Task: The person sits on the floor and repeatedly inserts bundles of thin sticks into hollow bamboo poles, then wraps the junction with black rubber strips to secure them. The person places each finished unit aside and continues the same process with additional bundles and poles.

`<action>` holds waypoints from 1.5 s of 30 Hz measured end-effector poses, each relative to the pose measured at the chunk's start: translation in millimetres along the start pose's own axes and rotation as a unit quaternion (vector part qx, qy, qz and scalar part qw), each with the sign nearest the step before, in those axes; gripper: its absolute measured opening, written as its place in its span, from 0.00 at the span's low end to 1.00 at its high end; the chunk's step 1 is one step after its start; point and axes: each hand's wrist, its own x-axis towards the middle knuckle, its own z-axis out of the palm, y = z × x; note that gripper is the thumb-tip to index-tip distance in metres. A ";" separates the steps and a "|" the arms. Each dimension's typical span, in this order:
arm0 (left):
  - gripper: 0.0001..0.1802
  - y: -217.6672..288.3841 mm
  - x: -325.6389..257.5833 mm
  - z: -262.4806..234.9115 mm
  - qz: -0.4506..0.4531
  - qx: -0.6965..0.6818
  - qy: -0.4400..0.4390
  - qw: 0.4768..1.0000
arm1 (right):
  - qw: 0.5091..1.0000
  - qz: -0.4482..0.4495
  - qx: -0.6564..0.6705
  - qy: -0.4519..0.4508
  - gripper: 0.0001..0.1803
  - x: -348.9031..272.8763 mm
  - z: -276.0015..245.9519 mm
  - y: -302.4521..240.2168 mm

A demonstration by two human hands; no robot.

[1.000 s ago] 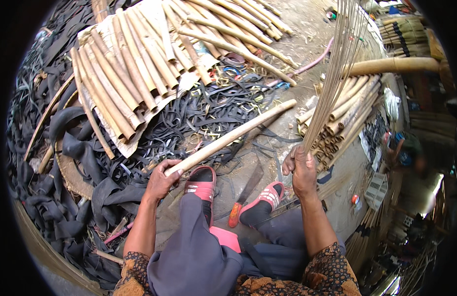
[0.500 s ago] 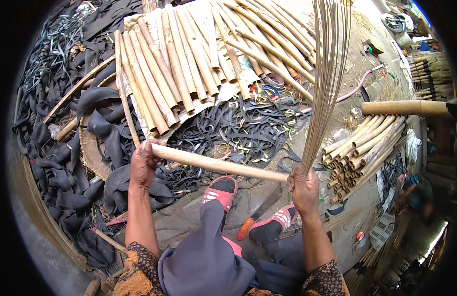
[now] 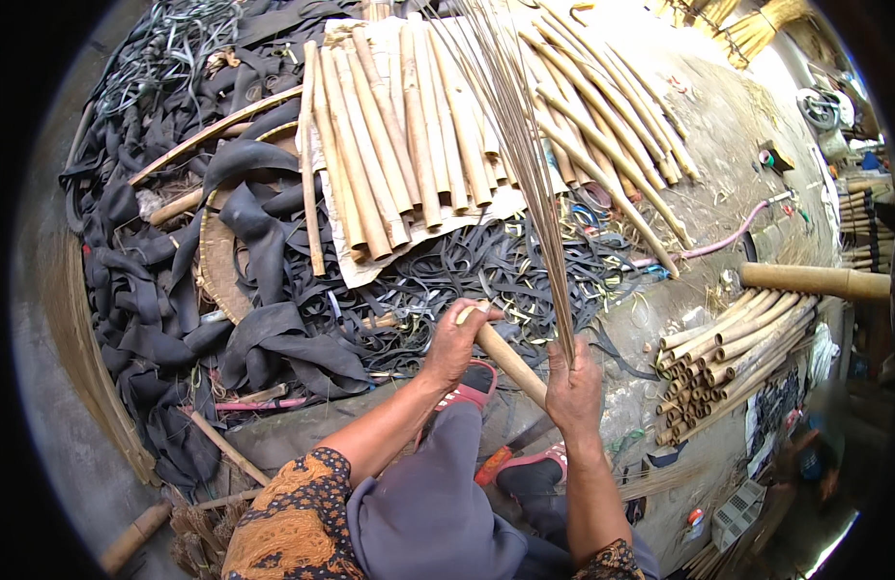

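Note:
My left hand (image 3: 454, 345) is closed around the upper part of a smooth, pale wooden stick (image 3: 511, 365), whose tip shows between the fingers. The stick slants down to my right hand (image 3: 574, 389), where its lower end is hidden. My right hand is closed on the base of a bundle of long, thin brown ribs (image 3: 542, 198), like those of a stick broom. The ribs rise upright from the fist and fan out over cut bamboo tubes (image 3: 370, 145) lying on a pale sheet. Whether my right hand also grips the stick cannot be made out.
Black rubber strips (image 3: 467, 261) lie tangled before my feet, with wide rubber pieces (image 3: 264, 251) to the left. A stack of bamboo tubes (image 3: 728, 353) stands right, beside a thick pole (image 3: 805, 280). An orange-handled blade (image 3: 493, 466) lies between my sandals.
My left hand has moved right, toward my right hand, and the stick now slants more steeply. The rib bundle has tipped leftward. The whole view has shifted a little.

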 end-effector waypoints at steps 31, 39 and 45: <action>0.14 11.8 -9.1 34.9 0.117 -0.049 -0.106 0.986 | 0.986 -0.111 0.104 -0.074 0.15 17.6 23.0 -12.7; 0.26 26.3 -18.1 36.9 0.075 -0.062 -0.105 0.990 | 0.991 -0.064 -0.112 -0.036 0.15 14.6 51.7 -20.9; 0.31 77.6 -30.4 -4.8 0.198 0.022 -0.054 0.978 | 0.985 -0.156 -0.060 -0.046 0.12 22.7 67.8 -74.0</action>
